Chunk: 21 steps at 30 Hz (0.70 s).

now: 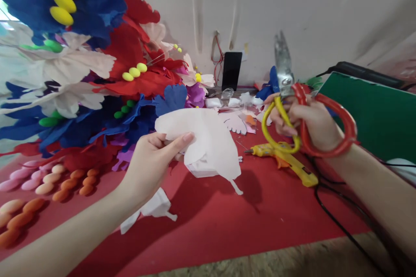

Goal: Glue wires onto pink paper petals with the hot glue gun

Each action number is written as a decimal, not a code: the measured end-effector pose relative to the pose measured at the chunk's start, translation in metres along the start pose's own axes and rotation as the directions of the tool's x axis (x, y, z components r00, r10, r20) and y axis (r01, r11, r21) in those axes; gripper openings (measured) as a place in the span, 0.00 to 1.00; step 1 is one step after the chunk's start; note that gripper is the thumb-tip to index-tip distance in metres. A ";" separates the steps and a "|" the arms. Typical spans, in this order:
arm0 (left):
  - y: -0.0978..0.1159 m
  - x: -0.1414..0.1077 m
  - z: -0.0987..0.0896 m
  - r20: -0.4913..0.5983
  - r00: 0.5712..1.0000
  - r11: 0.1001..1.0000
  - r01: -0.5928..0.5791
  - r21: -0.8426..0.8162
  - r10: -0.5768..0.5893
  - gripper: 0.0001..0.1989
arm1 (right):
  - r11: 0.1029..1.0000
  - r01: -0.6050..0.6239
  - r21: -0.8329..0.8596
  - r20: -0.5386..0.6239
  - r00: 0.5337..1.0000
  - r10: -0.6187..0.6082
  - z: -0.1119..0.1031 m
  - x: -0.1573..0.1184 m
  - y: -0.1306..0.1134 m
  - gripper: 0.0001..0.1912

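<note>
My left hand pinches a white cut-out shape between thumb and fingers, held above the red table. The shape has a narrow tail at its lower right. On the right, my right hand holds scissors with red and yellow handles, their blades pointing up and looking nearly closed. Beneath the scissors lies a yellow glue gun. Another white cut-out rests on the table below my left hand, partly behind the forearm.
Blue, red and white paper butterflies crowd the left side. Orange and pink oval pieces lie at the left. A phone leans on the wall near paper scraps. Black cables and a green board are at the right.
</note>
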State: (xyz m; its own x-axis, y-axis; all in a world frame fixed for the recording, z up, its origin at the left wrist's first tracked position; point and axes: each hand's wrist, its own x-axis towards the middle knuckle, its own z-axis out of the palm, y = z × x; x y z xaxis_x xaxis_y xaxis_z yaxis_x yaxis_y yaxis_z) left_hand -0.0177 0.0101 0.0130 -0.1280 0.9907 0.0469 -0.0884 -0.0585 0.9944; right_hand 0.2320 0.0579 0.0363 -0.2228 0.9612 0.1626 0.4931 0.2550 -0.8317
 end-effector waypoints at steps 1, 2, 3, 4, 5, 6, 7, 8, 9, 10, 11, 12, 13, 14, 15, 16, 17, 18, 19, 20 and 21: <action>-0.001 0.000 0.000 0.018 1.000 1.000 0.012 0.017 -0.012 0.12 | 0.999 -0.011 -0.042 -0.047 0.999 0.009 -0.010 0.011 0.008 0.20; -0.002 0.000 -0.001 0.041 0.999 0.999 0.026 0.034 -0.027 0.12 | 0.995 -0.034 -0.097 -0.078 0.997 0.026 -0.019 0.021 0.017 0.21; -0.004 0.000 -0.001 0.067 0.997 0.998 0.040 0.052 -0.044 0.12 | 0.984 -0.067 -0.166 -0.126 0.991 0.047 -0.026 0.030 0.027 0.21; -0.005 0.000 0.000 0.094 0.994 0.996 0.058 0.071 -0.064 0.12 | 0.964 -0.106 -0.243 -0.155 0.986 0.069 -0.032 0.037 0.037 0.18; -0.006 0.000 0.000 0.119 0.989 0.993 0.076 0.091 -0.087 0.12 | 0.937 -0.137 -0.321 -0.178 0.981 0.082 -0.036 0.043 0.046 0.18; -0.007 0.000 0.002 0.141 0.984 0.989 0.095 0.112 -0.110 0.13 | 0.903 -0.161 -0.398 -0.179 0.979 0.096 -0.037 0.048 0.055 0.17; -0.009 -0.001 0.003 0.159 0.978 0.984 0.114 0.135 -0.135 0.13 | 0.868 -0.183 -0.462 -0.180 0.977 0.110 -0.036 0.052 0.062 0.15; -0.010 -0.001 0.004 0.173 0.972 0.979 0.132 0.158 -0.159 0.12 | 0.829 -0.210 -0.519 -0.184 0.974 0.131 -0.033 0.055 0.067 0.15; -0.011 -0.002 0.006 0.183 0.966 0.972 0.149 0.179 -0.182 0.12 | 0.792 -0.231 -0.566 -0.185 0.971 0.151 -0.029 0.058 0.072 0.16; -0.013 -0.002 0.007 0.190 0.961 0.967 0.163 0.198 -0.201 0.11 | 0.760 -0.244 -0.603 -0.182 0.969 0.166 -0.024 0.061 0.075 0.17; -0.014 -0.002 0.008 0.196 0.956 0.961 0.174 0.213 -0.217 0.11 | 0.732 -0.253 -0.633 -0.179 0.967 0.180 -0.019 0.063 0.077 0.17; -0.016 -0.002 0.008 0.201 0.952 0.957 0.183 0.226 -0.230 0.11 | 0.709 -0.256 -0.657 -0.173 0.967 0.189 -0.013 0.066 0.078 0.18; -0.017 -0.002 0.008 0.204 0.949 0.953 0.190 0.235 -0.240 0.11 | 0.692 -0.255 -0.675 -0.165 0.967 0.194 -0.008 0.069 0.079 0.18; -0.018 -0.002 0.008 0.208 0.946 0.950 0.196 0.242 -0.248 0.11 | 0.680 -0.249 -0.689 -0.156 0.968 0.197 -0.004 0.071 0.080 0.18; -0.019 -0.002 0.008 0.212 0.944 0.948 0.199 0.247 -0.254 0.11 | 0.674 -0.239 -0.699 -0.144 0.970 0.195 -0.001 0.074 0.079 0.17; -0.020 -0.002 0.007 0.217 0.942 0.947 0.201 0.251 -0.257 0.11 | 0.671 -0.227 -0.706 -0.131 0.973 0.191 0.002 0.076 0.079 0.17; -0.021 -0.001 0.006 0.222 0.940 0.946 0.201 0.253 -0.259 0.11 | 0.672 -0.210 -0.710 -0.116 0.976 0.183 0.004 0.078 0.077 0.17; -0.021 -0.001 0.006 0.226 0.939 0.946 0.200 0.254 -0.259 0.11 | 0.677 -0.192 -0.711 -0.101 0.980 0.172 0.006 0.079 0.075 0.17; -0.021 -0.001 0.005 0.230 0.938 0.947 0.199 0.253 -0.258 0.11 | 0.684 -0.172 -0.709 -0.088 0.984 0.156 0.007 0.079 0.071 0.17; -0.021 -0.001 0.005 0.232 0.938 0.947 0.197 0.252 -0.257 0.11 | 0.692 -0.151 -0.706 -0.078 0.988 0.135 0.008 0.079 0.067 0.17; -0.021 -0.001 0.005 0.233 0.939 0.948 0.196 0.251 -0.255 0.11 | 0.700 -0.128 -0.703 -0.075 0.992 0.106 0.010 0.077 0.061 0.17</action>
State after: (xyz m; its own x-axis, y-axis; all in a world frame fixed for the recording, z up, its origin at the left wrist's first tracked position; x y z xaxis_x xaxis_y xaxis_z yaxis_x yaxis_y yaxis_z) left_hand -0.0105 0.0111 -0.0075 0.1322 0.9733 -0.1875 0.1386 0.1692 0.9758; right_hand 0.2369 0.1461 -0.0073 -0.1057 0.9879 0.1133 0.9646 0.1295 -0.2299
